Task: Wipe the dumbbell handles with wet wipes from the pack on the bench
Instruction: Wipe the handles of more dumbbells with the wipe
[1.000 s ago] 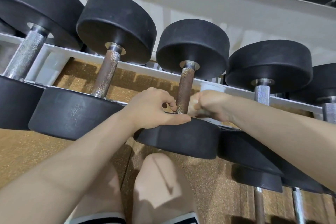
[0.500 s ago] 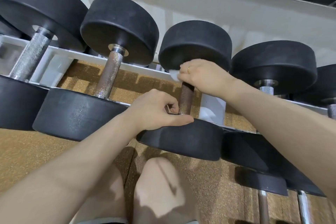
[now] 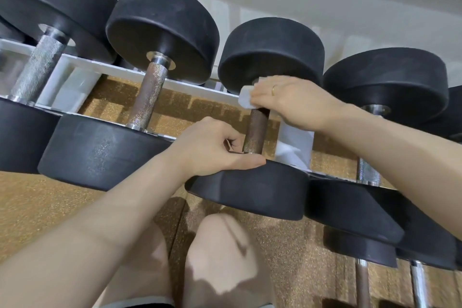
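Up the handle (image 3: 256, 130) has gone the right hand (image 3: 287, 100): a second ago it was low at the near weight, half a second ago at the top, and now it sits there against the far weight (image 3: 271, 52), at 12 o'clock from the left hand (image 3: 215, 147). Right fingers curl round the handle's top with the wipe (image 3: 246, 99) pinched under them, a white corner poking out at 9 o'clock. Left fingers are bent by the handle's foot, thumb flat on the near weight (image 3: 250, 192), steadying as before; whether they truly grip the handle I cannot tell. One full stroke looks done, so I judge this handle partly wiped. Others wait at 9 (image 3: 150, 92) and 3 o'clock. Wipe pack is out of view.
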Motion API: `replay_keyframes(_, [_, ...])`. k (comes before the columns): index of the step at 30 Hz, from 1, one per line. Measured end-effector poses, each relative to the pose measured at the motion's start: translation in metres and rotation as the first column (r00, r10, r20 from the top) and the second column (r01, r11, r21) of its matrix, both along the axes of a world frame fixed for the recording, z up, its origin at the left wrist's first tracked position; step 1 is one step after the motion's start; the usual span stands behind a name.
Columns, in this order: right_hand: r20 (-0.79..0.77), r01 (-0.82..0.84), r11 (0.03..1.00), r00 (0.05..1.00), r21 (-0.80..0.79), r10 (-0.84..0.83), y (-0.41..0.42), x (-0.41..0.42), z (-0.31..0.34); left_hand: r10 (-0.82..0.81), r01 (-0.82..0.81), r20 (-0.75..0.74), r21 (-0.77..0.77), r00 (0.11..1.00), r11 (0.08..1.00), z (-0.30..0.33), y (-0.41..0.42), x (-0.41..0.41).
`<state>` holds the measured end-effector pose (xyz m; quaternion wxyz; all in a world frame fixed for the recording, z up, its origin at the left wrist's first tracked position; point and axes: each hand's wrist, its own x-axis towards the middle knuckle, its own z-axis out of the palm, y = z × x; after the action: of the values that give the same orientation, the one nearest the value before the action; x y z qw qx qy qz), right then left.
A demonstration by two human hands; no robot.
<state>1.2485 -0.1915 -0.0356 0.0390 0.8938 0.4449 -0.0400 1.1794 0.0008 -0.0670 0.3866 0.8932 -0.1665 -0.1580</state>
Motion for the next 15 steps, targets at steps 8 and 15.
replay_keyframes(8, [-0.620,0.150,0.988,0.778,0.033,-0.098,0.000,-0.047,-0.005,0.001,-0.001,0.000,0.023,1.000,1.000,0.000,0.001,-0.002])
replay_keyframes(15, [-0.898,0.877,0.474,0.270,0.080,-0.348,-0.029,-0.033,-0.003,0.016,-0.017,0.029,0.018,0.999,1.000,0.002,0.000,-0.004])
